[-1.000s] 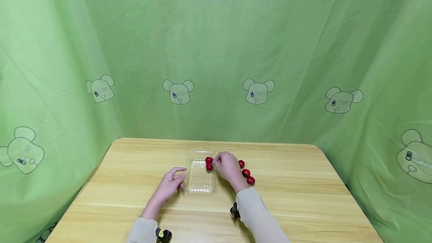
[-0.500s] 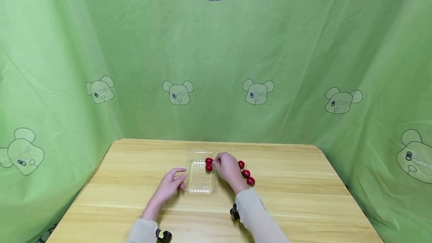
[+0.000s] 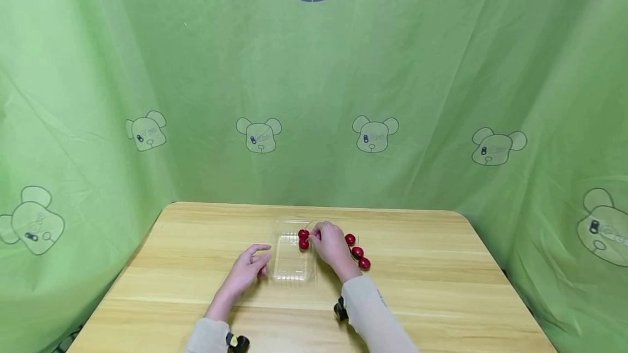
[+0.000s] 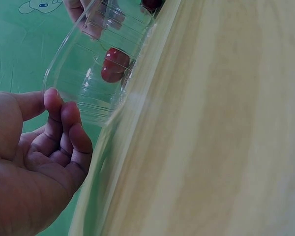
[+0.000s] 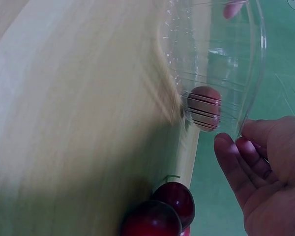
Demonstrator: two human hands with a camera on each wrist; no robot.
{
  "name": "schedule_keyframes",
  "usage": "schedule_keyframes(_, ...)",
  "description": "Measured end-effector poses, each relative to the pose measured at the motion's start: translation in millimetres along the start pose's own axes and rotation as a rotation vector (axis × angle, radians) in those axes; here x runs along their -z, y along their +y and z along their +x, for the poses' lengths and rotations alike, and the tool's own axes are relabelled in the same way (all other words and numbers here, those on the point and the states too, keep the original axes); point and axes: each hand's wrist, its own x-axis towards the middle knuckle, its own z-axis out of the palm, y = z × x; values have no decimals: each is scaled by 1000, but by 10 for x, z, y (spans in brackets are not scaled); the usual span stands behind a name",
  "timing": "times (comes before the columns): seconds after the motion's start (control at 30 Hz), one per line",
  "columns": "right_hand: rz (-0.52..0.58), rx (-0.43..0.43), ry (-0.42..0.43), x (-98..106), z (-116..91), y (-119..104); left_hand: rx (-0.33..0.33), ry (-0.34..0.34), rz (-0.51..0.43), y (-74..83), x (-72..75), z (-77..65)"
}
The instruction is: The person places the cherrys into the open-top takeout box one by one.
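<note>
A clear plastic tray [image 3: 289, 261] lies on the wooden table [image 3: 441, 287] and holds two red cherries [image 3: 303, 238] at its far right corner. My right hand [image 3: 330, 244] rests by the tray's right rim with its fingertips beside those cherries. In the right wrist view its fingers [image 5: 246, 157] are loosely curled near the tray [image 5: 221, 59], and nothing shows between them. Three more cherries [image 3: 357, 251] lie in a row on the table just right of that hand. My left hand [image 3: 251, 266] rests at the tray's left side, its relaxed fingertips [image 4: 53, 98] touching the tray wall [image 4: 88, 93].
Green printed cloth [image 3: 314, 97] hangs close behind and on both sides of the table. The table's rounded far corners and side edges are in view. Bare wood [image 3: 466, 266] stretches right of the loose cherries and in front of both forearms.
</note>
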Motion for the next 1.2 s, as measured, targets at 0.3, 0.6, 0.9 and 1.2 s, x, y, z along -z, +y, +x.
schedule_keyframes(0.3,-10,5,7,12,6,-8,2,-3,-5,-14,11,43)
schedule_keyframes(0.6,11,-18,3,-10,-6,6,-3,-9,12,-26,8,30)
schedule_keyframes(0.9,11,-5,15,-24,-41,33,-2,-1,19,-45,-2,16)
schedule_keyframes(1.2,34,-14,32,35,-67,21,-6,0,14,-31,4,22)
